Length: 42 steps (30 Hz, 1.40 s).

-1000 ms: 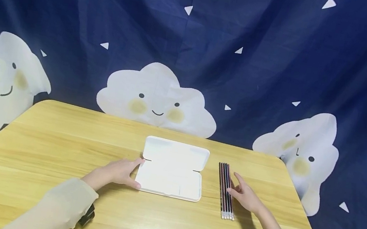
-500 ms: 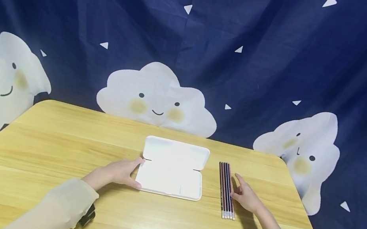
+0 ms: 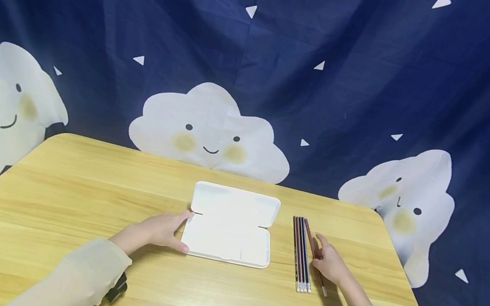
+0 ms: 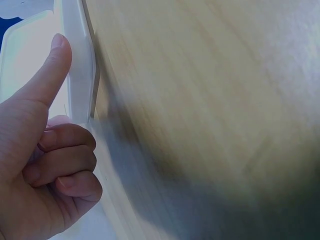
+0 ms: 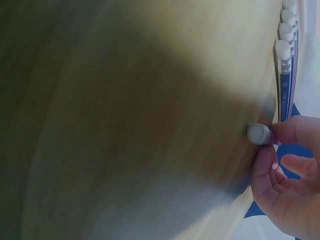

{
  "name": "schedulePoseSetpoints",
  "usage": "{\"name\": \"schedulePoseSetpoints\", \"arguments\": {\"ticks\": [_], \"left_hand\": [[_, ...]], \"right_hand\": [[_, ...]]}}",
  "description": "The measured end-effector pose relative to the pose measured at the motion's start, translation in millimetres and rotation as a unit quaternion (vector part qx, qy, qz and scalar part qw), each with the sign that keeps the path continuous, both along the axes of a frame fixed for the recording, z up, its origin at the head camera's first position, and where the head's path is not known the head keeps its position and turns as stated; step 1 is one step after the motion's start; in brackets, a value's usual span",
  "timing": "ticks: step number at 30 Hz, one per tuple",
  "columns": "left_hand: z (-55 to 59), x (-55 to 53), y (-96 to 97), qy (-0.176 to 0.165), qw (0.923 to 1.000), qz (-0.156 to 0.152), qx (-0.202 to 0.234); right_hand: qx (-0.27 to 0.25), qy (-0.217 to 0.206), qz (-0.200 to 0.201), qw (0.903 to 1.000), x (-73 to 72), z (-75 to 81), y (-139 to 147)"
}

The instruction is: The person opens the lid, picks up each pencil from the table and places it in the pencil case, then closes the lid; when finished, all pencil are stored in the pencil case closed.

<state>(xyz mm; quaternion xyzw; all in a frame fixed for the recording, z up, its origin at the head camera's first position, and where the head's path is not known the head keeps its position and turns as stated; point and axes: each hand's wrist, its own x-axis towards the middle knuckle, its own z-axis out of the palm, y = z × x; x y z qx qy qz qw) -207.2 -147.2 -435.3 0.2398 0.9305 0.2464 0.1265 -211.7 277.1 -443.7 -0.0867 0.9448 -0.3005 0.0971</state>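
The white case (image 3: 231, 224) lies open and flat in the middle of the wooden table (image 3: 75, 190). The left hand (image 3: 159, 229) holds the case's left edge, thumb laid along the rim, the other fingers curled beside it. Just right of the case lies a row of pencils (image 3: 300, 254). The right hand (image 3: 328, 262) pinches one pencil (image 3: 311, 236) between its fingertips, angled off from the row at its near end.

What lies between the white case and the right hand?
In the head view, a row of pencils lies on the table between the white case and the right hand, which pinches one pencil.
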Motion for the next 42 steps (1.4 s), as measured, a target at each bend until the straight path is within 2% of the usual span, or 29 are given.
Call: {"name": "schedulePoseSetpoints", "arguments": {"ticks": [6,12,18,21,26,29,33,38,42], "left_hand": [[0.6,0.3,1.4,-0.004,1.0000,-0.002,0.003],[0.5,-1.5,-0.7,-0.001,1.0000,-0.002,0.002],[4.0,-1.7,-0.2,0.003,1.0000,-0.007,-0.005],[4.6,-1.2,0.4,0.003,0.9999,-0.009,-0.009],[3.4,-0.6,0.8,0.001,0.9999,-0.007,-0.010],[2.2,-0.7,0.8,-0.001,0.9999,-0.007,-0.008],[1.2,-1.3,1.2,-0.002,0.9999,-0.008,-0.007],[0.6,-1.5,1.8,-0.004,0.9999,-0.007,-0.010],[0.0,-1.8,1.1,-0.008,0.9999,-0.002,-0.010]], "right_hand": [[0.016,0.002,-0.027,0.9995,2.8,1.3,0.1],[0.006,0.025,-0.012,0.9996,1.9,3.4,0.3],[-0.032,0.063,-0.012,0.9974,0.1,8.9,2.2],[-0.054,0.093,-0.016,0.9940,-1.0,12.5,2.0],[-0.073,0.139,-0.001,0.9875,-2.6,19.8,-4.9],[-0.088,0.151,-0.003,0.9846,-1.1,24.1,-11.1],[-0.138,0.145,-0.005,0.9797,2.3,28.0,-19.5],[-0.205,0.132,0.053,0.9683,5.1,28.0,-28.0],[-0.207,0.125,0.098,0.9654,5.9,27.1,-35.5]]}}
